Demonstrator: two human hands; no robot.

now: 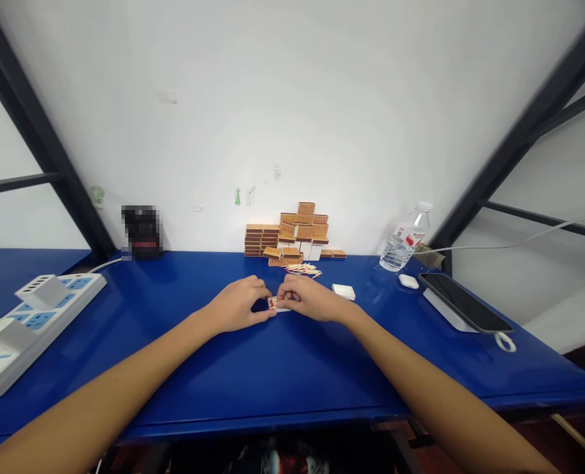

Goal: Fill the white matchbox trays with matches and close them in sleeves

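Note:
A small white matchbox tray [272, 303] with red-tipped matches in it lies on the blue table between my hands. My left hand [240, 304] curls around the tray's left end, thumb along the near side and fingers at the far side. Over the tray's right part is my right hand [312, 297], thumb and fingers pinched together; whatever is between its fingertips is hidden. Just beyond, a loose pile of matches [303, 269] is spread on the table. To the right of my right hand sits a white tray-like box [343, 291].
Stacked matchboxes [261, 238] and a matchbox pile [306, 227] stand against the wall. On the right are a water bottle [405, 240], a white earphone case [408, 281] and a phone [464, 303]. A power strip [82, 289] and a dark box [144, 232] are on the left.

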